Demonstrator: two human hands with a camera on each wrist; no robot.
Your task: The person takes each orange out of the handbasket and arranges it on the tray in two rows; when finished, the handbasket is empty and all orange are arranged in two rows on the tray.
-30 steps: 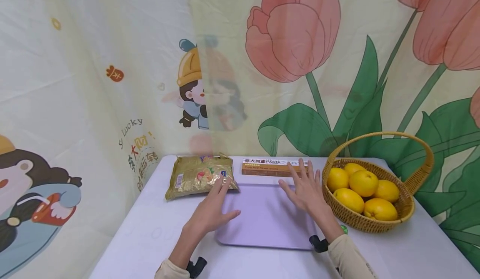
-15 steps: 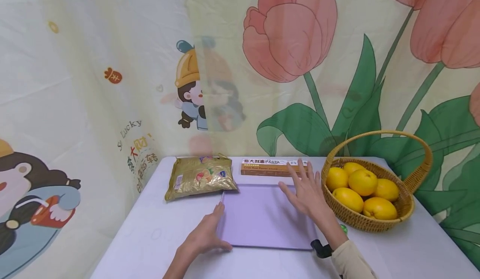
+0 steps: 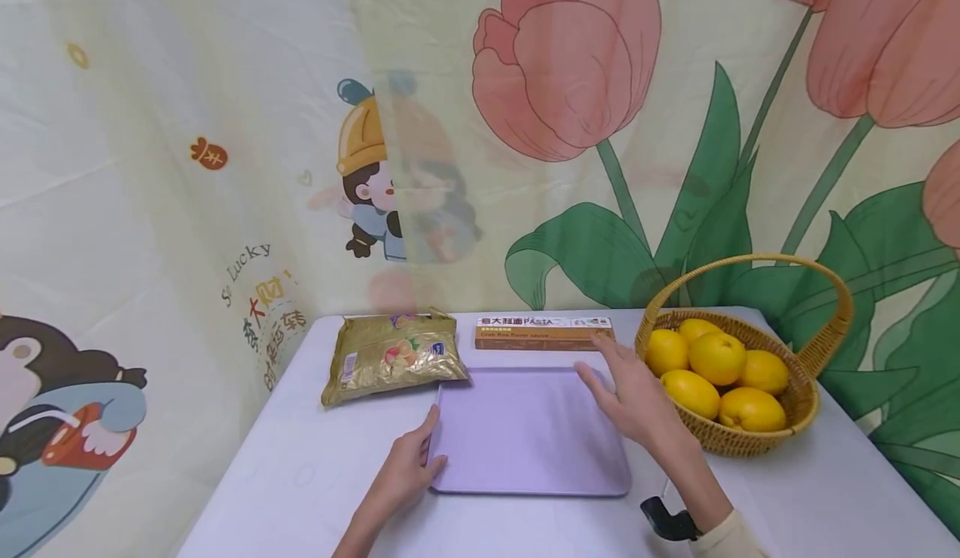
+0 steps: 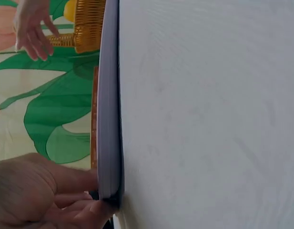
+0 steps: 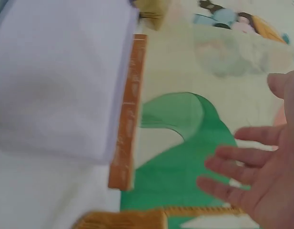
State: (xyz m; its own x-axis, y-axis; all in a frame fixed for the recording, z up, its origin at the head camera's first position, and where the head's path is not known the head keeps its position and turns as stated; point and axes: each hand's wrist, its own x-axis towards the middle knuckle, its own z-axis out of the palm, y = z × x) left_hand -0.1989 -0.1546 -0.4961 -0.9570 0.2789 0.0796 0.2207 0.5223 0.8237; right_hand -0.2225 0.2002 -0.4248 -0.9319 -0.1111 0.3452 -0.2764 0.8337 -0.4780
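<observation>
A light purple rectangular tray (image 3: 525,433) lies on the white table. My left hand (image 3: 405,468) grips its left edge near the front corner. In the left wrist view, thumb and fingers of the left hand (image 4: 46,193) pinch the end of the tray's rim (image 4: 108,124). Over the tray's right side, my right hand (image 3: 637,396) is held with fingers extended and nothing in it. Seen from the right wrist, the right hand (image 5: 256,179) has its fingers spread apart, away from the tray (image 5: 65,81).
Behind the tray lies a pasta box (image 3: 543,335). A gold packet (image 3: 393,360) sits at the back left, its corner close to the tray. To the right stands a wicker basket (image 3: 806,412) with a tall handle, holding several yellow fruits (image 3: 717,358). A printed curtain (image 3: 420,25) hangs behind the table.
My left hand has come down from above the tray's left side and taken hold of its edge. The right hand stays raised, its fingers turned slightly. The head view has shifted a little.
</observation>
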